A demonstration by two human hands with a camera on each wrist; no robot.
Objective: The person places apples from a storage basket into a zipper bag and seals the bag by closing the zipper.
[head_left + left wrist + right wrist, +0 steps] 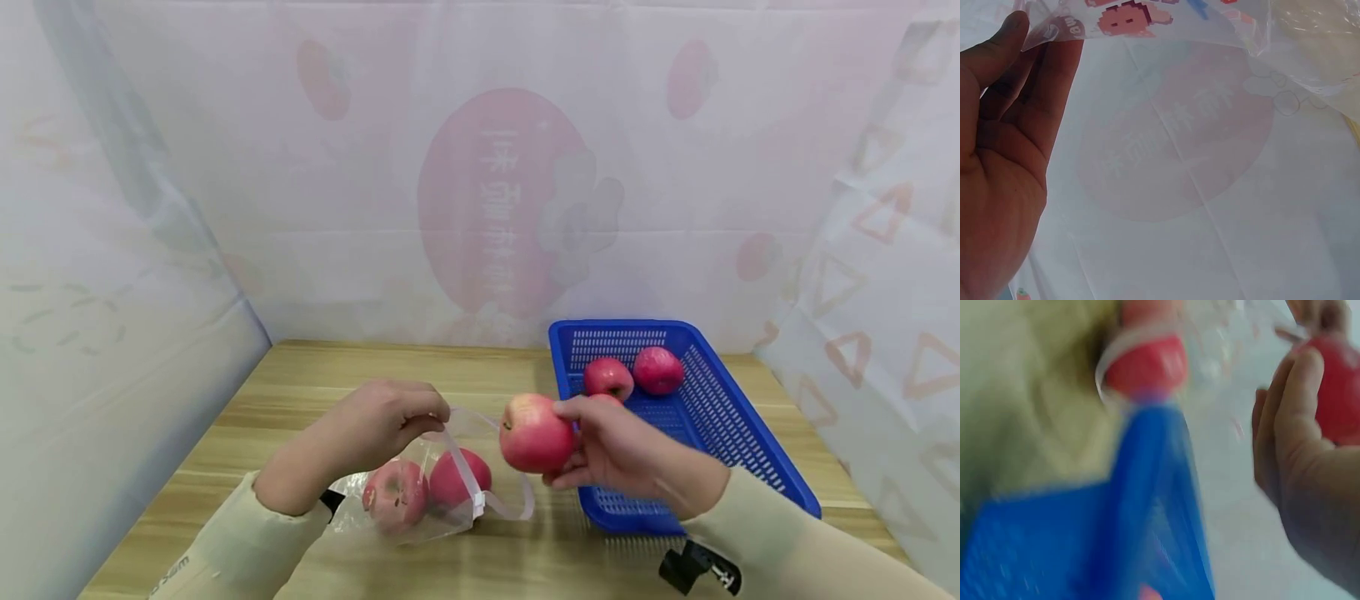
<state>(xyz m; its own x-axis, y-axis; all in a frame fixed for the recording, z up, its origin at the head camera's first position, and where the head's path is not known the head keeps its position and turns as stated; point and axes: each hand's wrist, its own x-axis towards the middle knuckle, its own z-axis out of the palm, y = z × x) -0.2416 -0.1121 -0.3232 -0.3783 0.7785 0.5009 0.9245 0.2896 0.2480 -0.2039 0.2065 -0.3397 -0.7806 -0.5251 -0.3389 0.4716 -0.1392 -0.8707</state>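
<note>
We see the left hand (390, 423) pinching a clear bag (462, 468) containing two apples (395, 496); the right hand (626, 454), fingers curled, grips another apple (534, 435) near the blue basket (637, 520).

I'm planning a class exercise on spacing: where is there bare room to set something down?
Bare table shows between the left hand and left sheet, along the back sheet left of the basket, and in the foreground between the bag and right sleeve. It is crowded around the right hand, its apple close to bag and basket.
</note>
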